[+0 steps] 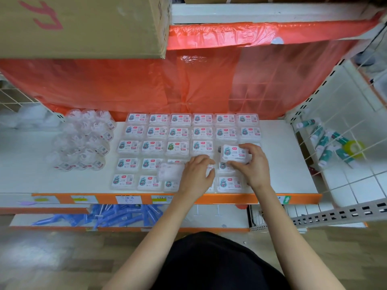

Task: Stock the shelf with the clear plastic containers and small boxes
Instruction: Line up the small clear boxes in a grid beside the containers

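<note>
Several small clear boxes (157,131) with white picture labels lie in rows on the white shelf (280,155). My right hand (252,164) grips one such box (234,153), lifted slightly above the rows at the right end. My left hand (198,174) lies flat with its fingers over boxes in the front rows. A clear plastic container (170,170) with white contents sits just left of that hand. Several more clear round containers (85,141) are clustered at the shelf's left.
An orange plastic sheet (188,80) hangs behind the shelf. A cardboard carton (83,26) juts out overhead at left. A wire rack (333,143) with green-white tubes stands on the right. Blue items (117,214) fill the lower shelf. Price tags line the orange shelf edge (230,198).
</note>
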`<state>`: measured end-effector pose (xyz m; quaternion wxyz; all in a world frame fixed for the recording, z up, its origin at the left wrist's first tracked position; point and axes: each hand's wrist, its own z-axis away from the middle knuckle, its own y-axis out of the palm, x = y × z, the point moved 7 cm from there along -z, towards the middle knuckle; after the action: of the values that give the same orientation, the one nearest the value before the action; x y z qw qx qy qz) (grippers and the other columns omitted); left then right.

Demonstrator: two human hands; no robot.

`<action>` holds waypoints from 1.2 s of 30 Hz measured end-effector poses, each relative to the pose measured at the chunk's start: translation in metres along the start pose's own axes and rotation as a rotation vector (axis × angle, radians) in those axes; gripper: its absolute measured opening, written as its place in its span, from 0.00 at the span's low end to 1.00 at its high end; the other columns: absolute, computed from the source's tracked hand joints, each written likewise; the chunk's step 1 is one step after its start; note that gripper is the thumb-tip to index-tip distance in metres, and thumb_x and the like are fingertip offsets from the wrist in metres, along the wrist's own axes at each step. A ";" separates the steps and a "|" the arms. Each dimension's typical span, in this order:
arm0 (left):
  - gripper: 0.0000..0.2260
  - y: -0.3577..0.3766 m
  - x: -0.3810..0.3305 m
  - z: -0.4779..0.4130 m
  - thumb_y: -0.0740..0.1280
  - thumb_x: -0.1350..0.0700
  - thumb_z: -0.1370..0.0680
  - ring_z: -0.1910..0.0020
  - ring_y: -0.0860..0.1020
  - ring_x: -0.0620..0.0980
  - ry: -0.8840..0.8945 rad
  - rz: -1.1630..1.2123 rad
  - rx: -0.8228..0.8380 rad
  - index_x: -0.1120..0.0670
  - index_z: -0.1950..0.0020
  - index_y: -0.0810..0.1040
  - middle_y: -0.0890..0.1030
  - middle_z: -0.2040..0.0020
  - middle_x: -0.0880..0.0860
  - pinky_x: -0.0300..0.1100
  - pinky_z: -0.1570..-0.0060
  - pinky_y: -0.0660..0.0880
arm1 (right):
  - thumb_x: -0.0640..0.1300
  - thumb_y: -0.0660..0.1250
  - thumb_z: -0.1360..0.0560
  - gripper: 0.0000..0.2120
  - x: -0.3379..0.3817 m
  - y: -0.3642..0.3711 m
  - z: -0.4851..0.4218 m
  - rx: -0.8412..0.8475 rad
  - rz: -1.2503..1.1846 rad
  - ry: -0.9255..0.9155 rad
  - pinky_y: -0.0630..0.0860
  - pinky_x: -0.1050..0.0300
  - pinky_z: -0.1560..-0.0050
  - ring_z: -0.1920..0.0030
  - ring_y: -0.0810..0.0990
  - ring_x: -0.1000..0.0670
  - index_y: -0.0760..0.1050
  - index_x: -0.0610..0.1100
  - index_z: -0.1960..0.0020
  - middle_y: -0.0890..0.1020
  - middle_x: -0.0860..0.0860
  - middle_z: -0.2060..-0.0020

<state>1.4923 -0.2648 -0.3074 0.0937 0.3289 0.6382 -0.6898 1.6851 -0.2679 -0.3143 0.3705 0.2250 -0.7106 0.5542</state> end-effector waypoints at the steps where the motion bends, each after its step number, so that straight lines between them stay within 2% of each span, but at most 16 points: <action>1: 0.15 0.008 0.001 0.002 0.64 0.54 0.21 0.31 0.67 0.50 0.000 -0.041 0.052 0.52 0.34 0.76 0.73 0.32 0.50 0.43 0.33 0.60 | 0.48 0.81 0.37 0.28 -0.003 0.001 -0.002 0.016 0.020 0.007 0.73 0.47 0.38 0.40 0.76 0.46 0.76 0.46 0.39 0.78 0.50 0.41; 6: 0.24 0.032 0.009 0.017 0.63 0.47 0.21 0.23 0.53 0.50 -0.033 -0.133 0.186 0.49 0.26 0.67 0.60 0.23 0.51 0.45 0.26 0.48 | 0.48 0.80 0.34 0.30 -0.002 0.016 -0.011 0.087 0.052 0.037 0.71 0.51 0.36 0.38 0.74 0.46 0.74 0.44 0.36 0.77 0.47 0.38; 9: 0.24 0.035 0.009 0.021 0.63 0.48 0.20 0.22 0.49 0.51 -0.041 -0.119 0.202 0.50 0.25 0.64 0.56 0.21 0.52 0.47 0.26 0.46 | 0.46 0.79 0.33 0.30 0.001 0.023 -0.020 0.109 0.077 0.054 0.72 0.51 0.36 0.37 0.74 0.45 0.73 0.43 0.35 0.76 0.46 0.37; 12: 0.23 0.033 0.007 0.021 0.63 0.49 0.20 0.22 0.50 0.52 -0.032 -0.099 0.185 0.50 0.25 0.65 0.57 0.22 0.52 0.48 0.26 0.48 | 0.43 0.78 0.31 0.26 0.000 0.025 -0.026 0.108 0.061 0.076 0.75 0.48 0.38 0.38 0.75 0.45 0.74 0.43 0.36 0.74 0.47 0.36; 15: 0.23 0.034 0.008 0.020 0.62 0.49 0.20 0.22 0.50 0.52 -0.038 -0.107 0.179 0.49 0.25 0.65 0.57 0.22 0.52 0.48 0.26 0.48 | 0.42 0.77 0.30 0.23 -0.001 0.027 -0.027 0.121 0.089 0.056 0.70 0.56 0.37 0.37 0.75 0.46 0.75 0.43 0.37 0.74 0.46 0.36; 19: 0.23 0.034 0.007 0.020 0.62 0.48 0.20 0.22 0.50 0.51 -0.043 -0.089 0.183 0.50 0.25 0.65 0.57 0.22 0.52 0.46 0.25 0.47 | 0.42 0.77 0.30 0.22 -0.002 0.029 -0.024 0.134 0.089 0.059 0.67 0.58 0.35 0.35 0.73 0.46 0.76 0.43 0.38 0.73 0.46 0.34; 22: 0.22 0.020 0.007 0.014 0.64 0.48 0.21 0.24 0.56 0.50 -0.021 -0.039 0.127 0.51 0.28 0.70 0.63 0.24 0.51 0.41 0.27 0.48 | 0.43 0.76 0.29 0.21 -0.004 0.029 -0.019 0.109 0.066 0.078 0.64 0.61 0.33 0.31 0.70 0.48 0.77 0.45 0.38 0.70 0.47 0.31; 26: 0.22 -0.027 0.024 0.006 0.70 0.49 0.24 0.28 0.63 0.51 -0.035 -0.009 -0.017 0.51 0.32 0.74 0.71 0.30 0.51 0.38 0.31 0.52 | 0.42 0.73 0.27 0.14 -0.001 0.018 -0.008 -0.009 -0.022 0.057 0.63 0.62 0.34 0.30 0.68 0.50 0.79 0.48 0.42 0.70 0.48 0.31; 28: 0.25 -0.048 0.042 0.007 0.74 0.49 0.27 0.31 0.65 0.50 -0.085 0.008 -0.048 0.51 0.32 0.74 0.72 0.32 0.50 0.37 0.35 0.53 | 0.41 0.72 0.26 0.11 0.002 0.014 -0.002 -0.050 -0.048 0.028 0.62 0.66 0.36 0.32 0.69 0.50 0.79 0.48 0.44 0.71 0.48 0.33; 30: 0.28 -0.060 0.064 0.011 0.76 0.48 0.30 0.31 0.65 0.50 -0.162 -0.005 -0.032 0.50 0.32 0.74 0.72 0.32 0.49 0.37 0.36 0.54 | 0.40 0.71 0.25 0.10 0.007 0.015 0.003 -0.077 -0.062 -0.009 0.66 0.63 0.37 0.36 0.72 0.50 0.80 0.46 0.44 0.73 0.48 0.36; 34: 0.36 -0.055 0.097 0.027 0.79 0.45 0.33 0.29 0.64 0.51 -0.358 0.016 0.059 0.50 0.29 0.70 0.69 0.30 0.50 0.45 0.31 0.57 | 0.38 0.69 0.25 0.08 0.018 0.023 0.013 -0.091 -0.105 -0.079 0.76 0.58 0.46 0.48 0.76 0.52 0.79 0.43 0.46 0.75 0.50 0.42; 36: 0.38 -0.047 0.105 0.032 0.80 0.47 0.35 0.30 0.64 0.52 -0.378 0.048 0.102 0.50 0.28 0.69 0.68 0.30 0.50 0.46 0.31 0.60 | 0.39 0.69 0.24 0.07 0.024 0.030 0.019 -0.072 -0.096 -0.089 0.78 0.58 0.53 0.57 0.77 0.54 0.79 0.43 0.46 0.75 0.50 0.44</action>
<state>1.3759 -0.2567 -0.3302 0.2113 0.2129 0.5656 -0.7682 1.6429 -0.2750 -0.3159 0.3724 0.2698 -0.7343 0.4993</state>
